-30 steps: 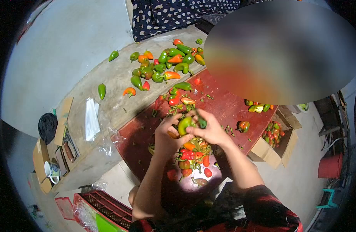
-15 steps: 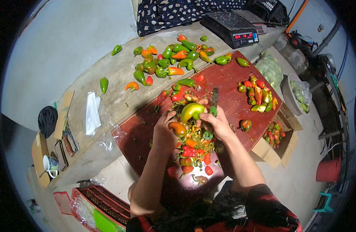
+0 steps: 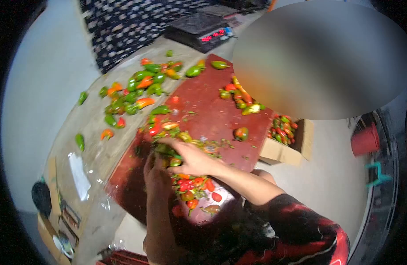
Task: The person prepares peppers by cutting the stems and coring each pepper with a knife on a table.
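Observation:
My right hand (image 3: 192, 158) reaches left over the red table (image 3: 203, 95), its fingers curled at a dark green shape beside my left hand. My left hand (image 3: 155, 165) lies in shadow at the table's left part, its fingers partly hidden behind that shape. A green pepper (image 3: 175, 162) shows under my right palm. What either hand grips is blurred. Just below the hands is a pile of red and orange peppers (image 3: 186, 184). Cut stems and scraps (image 3: 203, 143) lie around them. The knife cannot be made out.
Many peppers (image 3: 133, 90) cover the grey ledge at the left. A scale (image 3: 197, 31) stands at the back. More peppers (image 3: 239, 97) sit on the table's right side, near a cardboard box (image 3: 281, 152) of peppers. A red bucket (image 3: 365, 140) is at the far right.
The view has turned right, so the scene has shifted left. My hands have come closer together, with my right hand now over the left one's side. The yellow-green pepper between them is no longer distinct.

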Available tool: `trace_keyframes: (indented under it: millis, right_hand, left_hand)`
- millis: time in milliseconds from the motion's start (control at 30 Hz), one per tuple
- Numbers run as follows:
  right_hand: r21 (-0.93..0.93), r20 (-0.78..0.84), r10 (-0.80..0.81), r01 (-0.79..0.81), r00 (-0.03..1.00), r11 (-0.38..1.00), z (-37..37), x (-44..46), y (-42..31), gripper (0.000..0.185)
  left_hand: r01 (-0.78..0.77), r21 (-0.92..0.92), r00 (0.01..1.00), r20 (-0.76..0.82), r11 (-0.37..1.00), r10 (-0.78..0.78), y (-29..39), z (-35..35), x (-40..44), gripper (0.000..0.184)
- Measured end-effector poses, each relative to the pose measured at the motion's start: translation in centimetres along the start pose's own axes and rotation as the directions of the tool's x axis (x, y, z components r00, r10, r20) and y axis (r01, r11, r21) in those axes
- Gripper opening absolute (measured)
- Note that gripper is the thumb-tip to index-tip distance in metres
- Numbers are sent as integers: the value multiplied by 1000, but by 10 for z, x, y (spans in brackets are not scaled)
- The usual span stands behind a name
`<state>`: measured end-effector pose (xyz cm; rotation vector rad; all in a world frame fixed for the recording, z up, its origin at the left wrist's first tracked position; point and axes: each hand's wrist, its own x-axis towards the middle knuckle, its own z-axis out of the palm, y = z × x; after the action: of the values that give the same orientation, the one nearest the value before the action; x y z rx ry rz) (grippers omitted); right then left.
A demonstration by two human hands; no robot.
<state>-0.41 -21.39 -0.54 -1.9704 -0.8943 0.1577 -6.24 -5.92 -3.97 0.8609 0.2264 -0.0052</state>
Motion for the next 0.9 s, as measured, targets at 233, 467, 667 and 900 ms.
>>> trace_keyframes:
  millis: [233,467,667,900]
  right_hand:
    - [146,-90,-32,45,995,988,-34,-1,12,74]
    - [52,-401,296,-301,867,952,-187,-70,15,68]
    - [14,-783,510,-810,355,586,-283,-197,74,66]
    - [-218,-768,388,-778,510,589,-271,-158,151,63]
  left_hand:
    - [-59,63,996,76,996,54,-1,10,-1,35]
    - [-443,761,897,383,474,222,8,-10,-1,53]
    - [70,65,996,47,995,-73,20,-3,-10,46]
    - [-34,94,996,82,995,27,21,-15,-5,46]
